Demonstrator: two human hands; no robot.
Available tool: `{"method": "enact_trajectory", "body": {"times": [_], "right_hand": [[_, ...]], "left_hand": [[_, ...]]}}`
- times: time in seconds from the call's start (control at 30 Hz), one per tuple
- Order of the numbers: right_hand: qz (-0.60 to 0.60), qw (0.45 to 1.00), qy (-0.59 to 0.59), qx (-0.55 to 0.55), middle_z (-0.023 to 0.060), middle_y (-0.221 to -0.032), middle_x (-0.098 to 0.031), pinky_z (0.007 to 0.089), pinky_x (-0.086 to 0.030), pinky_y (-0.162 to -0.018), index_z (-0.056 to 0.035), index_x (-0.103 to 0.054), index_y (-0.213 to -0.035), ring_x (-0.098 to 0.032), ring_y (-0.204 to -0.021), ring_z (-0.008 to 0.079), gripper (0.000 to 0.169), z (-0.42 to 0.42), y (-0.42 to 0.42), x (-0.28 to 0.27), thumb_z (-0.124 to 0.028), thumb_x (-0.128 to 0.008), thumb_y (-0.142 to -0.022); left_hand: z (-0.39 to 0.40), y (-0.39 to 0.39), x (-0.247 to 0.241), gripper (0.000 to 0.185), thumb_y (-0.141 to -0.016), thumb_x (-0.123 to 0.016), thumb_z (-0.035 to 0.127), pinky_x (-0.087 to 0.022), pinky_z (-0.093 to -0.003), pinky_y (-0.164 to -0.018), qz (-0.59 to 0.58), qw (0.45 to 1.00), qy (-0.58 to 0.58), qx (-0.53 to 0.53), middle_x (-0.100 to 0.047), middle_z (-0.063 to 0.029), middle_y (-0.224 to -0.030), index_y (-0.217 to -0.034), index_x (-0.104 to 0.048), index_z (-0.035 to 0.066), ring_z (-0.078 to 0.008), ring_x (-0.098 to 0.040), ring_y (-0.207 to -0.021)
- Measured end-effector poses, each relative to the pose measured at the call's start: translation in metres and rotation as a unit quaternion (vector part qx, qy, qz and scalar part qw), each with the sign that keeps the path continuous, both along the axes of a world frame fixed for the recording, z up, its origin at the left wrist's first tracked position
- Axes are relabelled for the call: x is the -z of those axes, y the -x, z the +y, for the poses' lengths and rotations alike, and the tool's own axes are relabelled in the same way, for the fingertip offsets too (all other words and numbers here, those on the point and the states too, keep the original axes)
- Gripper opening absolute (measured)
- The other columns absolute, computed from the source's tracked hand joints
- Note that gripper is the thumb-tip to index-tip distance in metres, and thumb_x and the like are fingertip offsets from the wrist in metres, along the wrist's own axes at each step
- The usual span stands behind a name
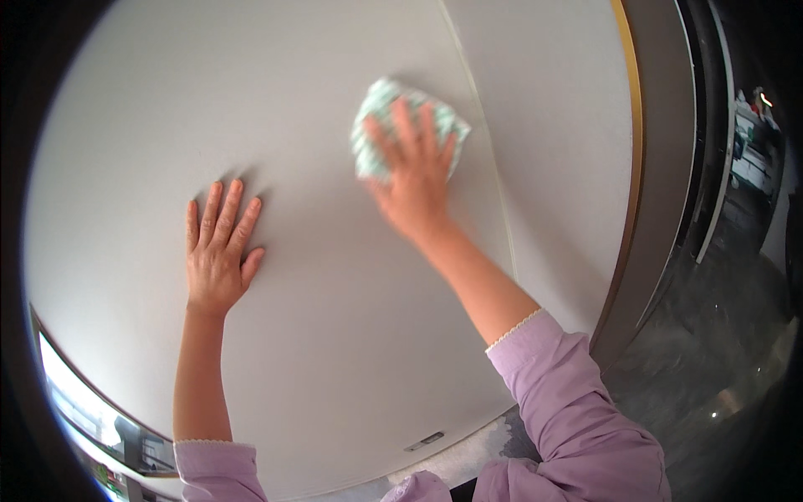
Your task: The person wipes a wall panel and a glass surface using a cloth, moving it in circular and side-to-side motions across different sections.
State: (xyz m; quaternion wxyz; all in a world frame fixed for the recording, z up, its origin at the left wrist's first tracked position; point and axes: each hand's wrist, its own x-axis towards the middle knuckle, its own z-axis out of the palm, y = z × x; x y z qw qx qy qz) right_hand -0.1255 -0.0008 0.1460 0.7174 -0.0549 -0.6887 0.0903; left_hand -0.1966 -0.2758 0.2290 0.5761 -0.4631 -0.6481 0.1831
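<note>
My right hand [417, 188] presses a green-and-white patterned cloth [375, 150] flat against a large pale grey panel [326, 301]. Its fingers are spread over the cloth, and both look blurred. To the left, my left hand [219, 251] rests palm down on the same panel, fingers apart, holding nothing. A pale seam [484, 119] runs down the panel, just right of the cloth.
Gold-coloured trim [637, 125] edges the panel on the right, beside a brown-grey frame [665, 125]. Dark, glossy marble-patterned flooring [684, 376] lies beyond. A small metal fitting [425, 442] sits near the panel's lower edge. Bright windows [81, 389] show at lower left.
</note>
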Motion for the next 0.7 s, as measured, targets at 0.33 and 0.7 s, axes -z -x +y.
{"method": "enact_trajectory", "body": {"times": [0.33,0.7], "right_hand": [[-0.117,0.968,-0.222,0.029,-0.0041,-0.147,-0.036,0.057,-0.021,-0.108,-0.0344,-0.049,-0.13,-0.034,-0.135,0.027,0.052,-0.038,0.014,0.073,-0.019,-0.061,-0.082],[0.078,0.996,-0.005,0.04,0.0057,-0.15,-0.029,0.0647,-0.015,-0.106,-0.0241,-0.045,-0.137,-0.021,-0.138,0.0379,0.063,-0.044,0.038,-0.039,-0.034,-0.067,-0.079]], "left_hand": [[-0.043,0.01,-0.003,0.068,-0.079,-0.064,0.031,-0.016,-0.0515,-0.114,-0.024,0.999,0.041,0.001,-0.029,-0.0009,-0.151,-0.141,-0.039,0.022,-0.0252,-0.022,-0.141],[-0.058,0.014,0.012,0.067,-0.083,-0.058,0.035,-0.015,-0.0506,-0.114,-0.052,0.999,-0.009,0.006,-0.031,-0.0045,-0.151,-0.143,-0.037,0.014,-0.0261,-0.024,-0.141]]}}
